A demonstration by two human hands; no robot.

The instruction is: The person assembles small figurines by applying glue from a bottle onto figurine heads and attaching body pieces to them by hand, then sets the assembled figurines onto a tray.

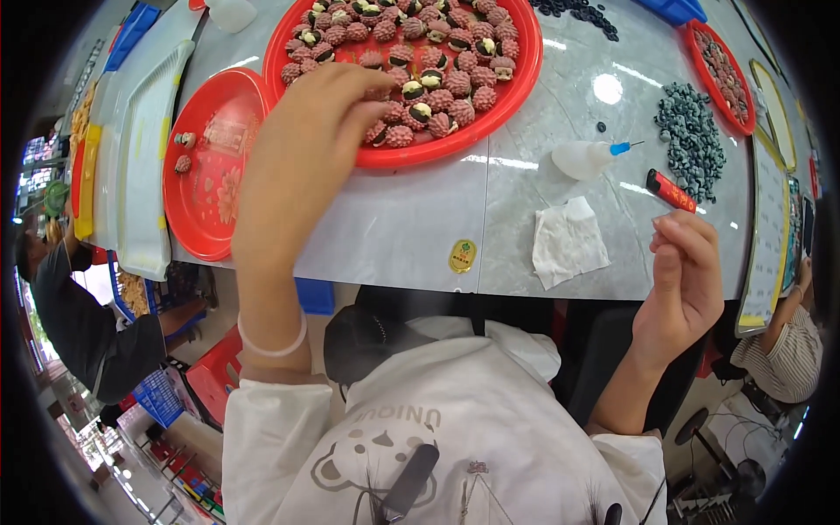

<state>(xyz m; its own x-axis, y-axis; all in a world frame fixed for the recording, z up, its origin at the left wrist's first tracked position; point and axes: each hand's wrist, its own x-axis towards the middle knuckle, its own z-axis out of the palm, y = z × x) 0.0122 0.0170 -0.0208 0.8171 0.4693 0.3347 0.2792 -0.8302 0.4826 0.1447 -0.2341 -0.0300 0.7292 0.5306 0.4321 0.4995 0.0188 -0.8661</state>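
My left hand (306,149) reaches over the near left part of a large red round tray (385,157). Its forefinger and thumb are apart, with fingertips close to small pink bumpy pieces (400,136); some of these show black and cream parts. I see nothing held there, though the other fingers are partly hidden. Over the table's front edge at the right, my right hand (682,284) is raised with thumb and fingertips drawn together in a pinch. Whatever may be between them is too small to make out.
A smaller red tray (201,197) with a few pieces stands left. Right of the big tray lie a needle-tipped squeeze bottle (582,160), a white tissue (569,243), a red lighter-like object (672,191) and a heap of dark grey pieces (691,131). People sit at both sides.
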